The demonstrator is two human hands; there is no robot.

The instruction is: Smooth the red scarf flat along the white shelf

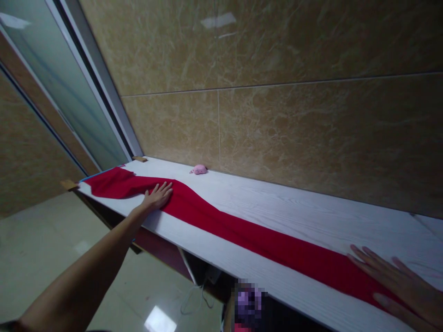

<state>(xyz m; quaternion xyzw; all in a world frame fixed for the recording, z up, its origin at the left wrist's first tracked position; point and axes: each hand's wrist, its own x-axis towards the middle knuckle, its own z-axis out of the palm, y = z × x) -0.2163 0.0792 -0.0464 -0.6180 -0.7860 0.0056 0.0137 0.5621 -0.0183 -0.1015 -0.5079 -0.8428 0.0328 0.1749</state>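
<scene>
A long strip of red fabric (249, 230) runs lengthwise along a white wood-grain tabletop (294, 198). Its far left end is rumpled and lies wider near the table's end, while the stretch between my hands is fairly flat. My left hand (158, 196) rests palm down on the cloth, fingers spread. At the right edge of the view, my right hand (398, 281) is also flat over the fabric with fingers stretched out; whether its whole palm touches the cloth I cannot tell. The fabric's right end is hidden by that hand and the frame edge.
A small pink object (199, 169) sits by the marbled tile wall (277, 129). Wooden pieces (69, 185) jut from the table's left end. Below the front edge are an open shelf space, a white cable (188, 299) and a pixelated patch. A glass door (76, 78) stands at left.
</scene>
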